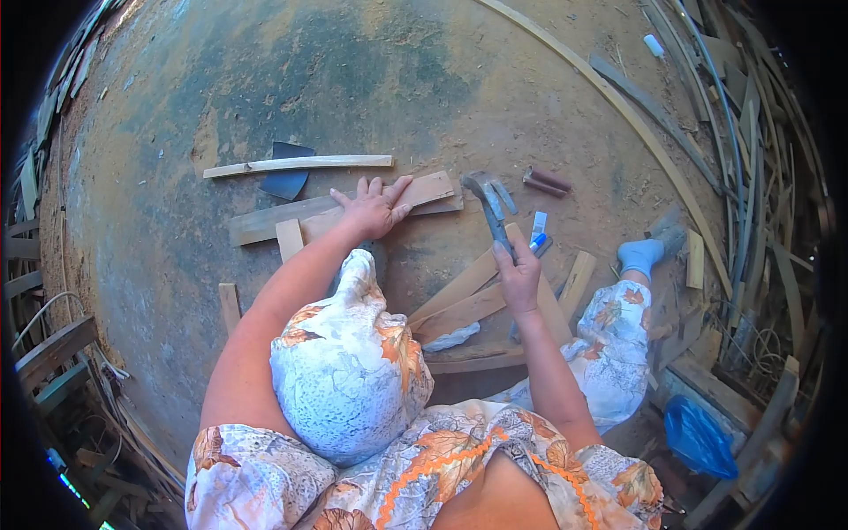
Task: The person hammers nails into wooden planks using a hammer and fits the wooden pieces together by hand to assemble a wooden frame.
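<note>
My left hand lies flat with its fingers spread on a short wooden board. That board rests at an angle across a longer grey plank on the ground. In my right hand is a claw hammer, gripped by its handle with the head pointing up and away from me. A blue-capped marker and a small white-and-blue item show right beside that hand; whether the fingers touch them I cannot tell. Past my left hand, a thin wooden strip crosses a dark sheet.
Two brown rolled pieces lie right of the hammer. Loose boards and a crumpled clear plastic piece are near my legs. A long curved strip and stacked wood line the right side, with a blue bag below.
</note>
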`<control>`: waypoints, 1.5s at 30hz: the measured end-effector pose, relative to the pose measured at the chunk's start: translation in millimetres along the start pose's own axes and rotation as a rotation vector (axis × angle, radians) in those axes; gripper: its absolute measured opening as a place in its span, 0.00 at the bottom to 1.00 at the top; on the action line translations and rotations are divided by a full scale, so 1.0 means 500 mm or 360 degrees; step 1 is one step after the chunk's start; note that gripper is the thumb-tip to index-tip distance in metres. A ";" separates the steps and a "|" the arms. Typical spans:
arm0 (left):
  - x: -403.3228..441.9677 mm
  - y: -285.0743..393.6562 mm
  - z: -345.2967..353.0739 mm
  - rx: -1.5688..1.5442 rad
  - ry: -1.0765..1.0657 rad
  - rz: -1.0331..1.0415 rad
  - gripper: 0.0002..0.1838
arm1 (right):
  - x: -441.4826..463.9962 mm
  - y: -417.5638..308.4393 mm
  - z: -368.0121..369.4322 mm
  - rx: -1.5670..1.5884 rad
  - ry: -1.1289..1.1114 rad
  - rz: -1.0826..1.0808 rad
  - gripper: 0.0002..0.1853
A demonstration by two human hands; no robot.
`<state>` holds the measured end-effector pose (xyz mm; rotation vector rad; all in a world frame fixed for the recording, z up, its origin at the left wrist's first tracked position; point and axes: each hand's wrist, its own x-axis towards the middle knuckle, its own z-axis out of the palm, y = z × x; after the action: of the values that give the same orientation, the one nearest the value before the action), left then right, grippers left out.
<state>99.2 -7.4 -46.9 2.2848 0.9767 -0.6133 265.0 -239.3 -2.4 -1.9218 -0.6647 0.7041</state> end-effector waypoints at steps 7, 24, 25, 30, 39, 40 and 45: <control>0.004 -0.006 0.009 0.0007 0.0030 0.0007 0.33 | 0.000 0.021 0.017 0.0045 -0.0004 0.0019 0.12; 0.007 0.003 0.001 0.0006 0.0014 0.0001 0.32 | 0.041 0.046 0.025 -0.0410 -0.0081 0.0048 0.15; 0.003 0.001 0.005 0.0018 0.0019 0.0001 0.32 | 0.035 0.049 0.026 -0.0199 -0.0092 0.0188 0.15; 0.004 0.000 0.006 0.0025 0.0036 0.0023 0.32 | -0.045 0.025 -0.027 -0.0352 0.0001 0.0033 0.14; -0.003 0.007 0.055 0.0160 0.0353 0.0092 0.33 | -0.153 0.133 -0.047 -0.1180 -0.0482 -0.0057 0.14; -0.005 0.006 0.055 0.0154 0.0384 0.0088 0.33 | -0.149 0.131 -0.049 -0.1225 -0.0468 -0.0104 0.15; -0.007 -0.005 0.065 0.0088 0.0512 0.0085 0.32 | -0.087 0.119 -0.097 -0.1203 -0.0052 -0.0214 0.27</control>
<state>89.2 -29.1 -69.4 2.5001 1.0511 -0.2556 278.9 -322.3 -28.8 -2.5107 -1.1892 0.4220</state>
